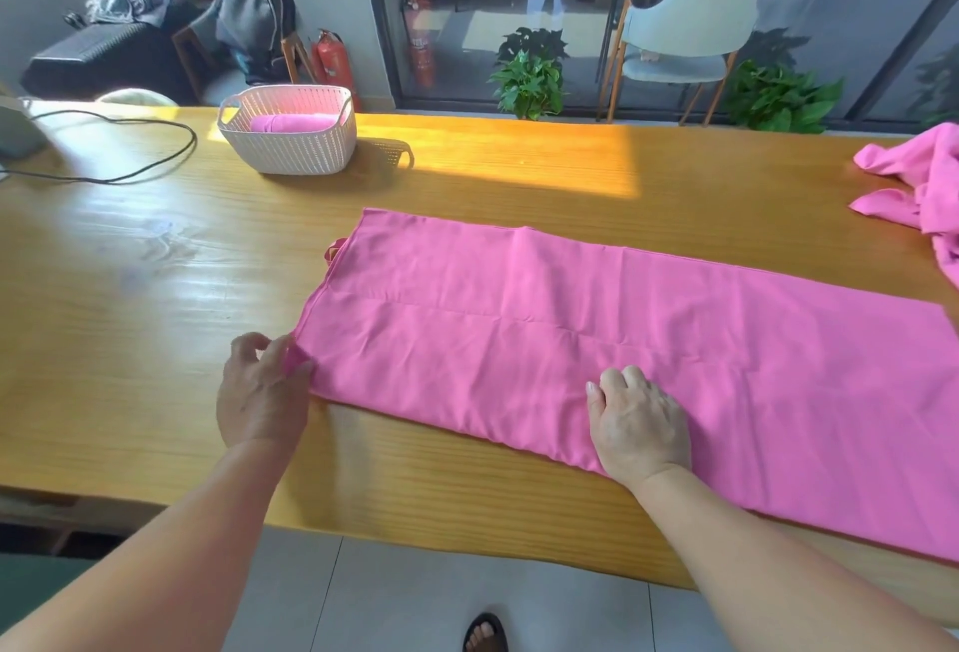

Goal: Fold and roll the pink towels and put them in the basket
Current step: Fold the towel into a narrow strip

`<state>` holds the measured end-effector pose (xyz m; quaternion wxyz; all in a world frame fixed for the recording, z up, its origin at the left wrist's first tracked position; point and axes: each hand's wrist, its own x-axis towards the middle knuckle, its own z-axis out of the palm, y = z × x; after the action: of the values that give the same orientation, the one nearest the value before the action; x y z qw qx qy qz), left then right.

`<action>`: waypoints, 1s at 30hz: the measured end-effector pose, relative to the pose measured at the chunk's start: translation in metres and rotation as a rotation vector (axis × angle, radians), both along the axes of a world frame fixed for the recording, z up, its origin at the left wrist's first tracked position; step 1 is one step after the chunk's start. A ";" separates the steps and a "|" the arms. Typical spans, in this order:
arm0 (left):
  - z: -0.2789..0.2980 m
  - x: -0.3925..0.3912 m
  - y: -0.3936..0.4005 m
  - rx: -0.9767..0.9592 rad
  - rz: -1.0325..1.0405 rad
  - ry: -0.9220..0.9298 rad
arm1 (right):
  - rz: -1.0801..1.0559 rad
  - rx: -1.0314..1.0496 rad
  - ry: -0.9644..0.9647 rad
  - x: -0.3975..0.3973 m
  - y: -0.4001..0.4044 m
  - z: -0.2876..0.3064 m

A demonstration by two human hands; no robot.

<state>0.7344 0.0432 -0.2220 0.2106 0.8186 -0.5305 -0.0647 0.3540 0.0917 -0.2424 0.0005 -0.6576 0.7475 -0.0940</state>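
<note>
Both hands worked a folded pink towel (597, 340) on the table (129, 288): left hand (259, 392) pinched its corner, right hand (641, 423) apparently pressed, knuckles bent. Layers could slip askew; basket (290, 132) stood well apart.

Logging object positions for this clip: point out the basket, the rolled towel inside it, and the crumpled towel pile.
basket (290, 153): head view, on its front woven wall.
rolled towel (290, 122): head view, on the middle of the roll showing above the rim.
crumpled towel pile (929, 174): head view, on the bunched cloth at the table's right edge.
</note>
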 end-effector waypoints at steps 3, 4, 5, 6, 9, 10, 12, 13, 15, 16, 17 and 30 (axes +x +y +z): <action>0.000 0.001 -0.001 0.021 -0.102 -0.188 | 0.003 -0.038 0.007 0.001 0.001 0.000; 0.001 -0.001 -0.002 0.062 -0.091 -0.180 | 0.005 -0.044 0.011 0.001 0.001 0.001; 0.002 -0.003 -0.002 0.115 -0.059 -0.139 | 0.006 -0.046 0.014 0.001 0.001 0.000; 0.002 -0.005 -0.003 0.176 -0.026 -0.099 | 0.005 -0.049 0.016 0.001 0.001 0.000; 0.006 -0.010 -0.008 0.309 0.015 -0.083 | 0.005 -0.047 0.007 0.000 0.001 -0.001; 0.008 -0.012 -0.011 0.338 0.014 -0.095 | 0.004 -0.039 0.006 -0.001 0.001 -0.002; 0.011 -0.017 -0.018 0.374 0.013 -0.125 | 0.002 -0.018 0.005 -0.001 0.001 -0.002; 0.013 -0.020 -0.020 0.380 0.012 -0.141 | -0.001 -0.009 0.005 -0.001 0.001 -0.003; 0.015 -0.026 -0.022 0.381 -0.022 -0.210 | -0.004 -0.008 0.001 -0.003 0.002 -0.004; 0.016 -0.028 -0.022 0.383 -0.048 -0.246 | -0.004 -0.004 0.002 -0.003 0.002 -0.004; 0.016 -0.029 -0.021 0.379 -0.065 -0.262 | -0.004 0.004 0.003 -0.003 0.002 -0.004; 0.016 -0.004 -0.030 0.381 0.062 0.034 | -0.015 0.020 0.008 0.003 0.000 -0.001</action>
<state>0.7301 0.0136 -0.2063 0.0624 0.8585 -0.4794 -0.1712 0.3565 0.0915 -0.2437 0.0032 -0.6522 0.7534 -0.0838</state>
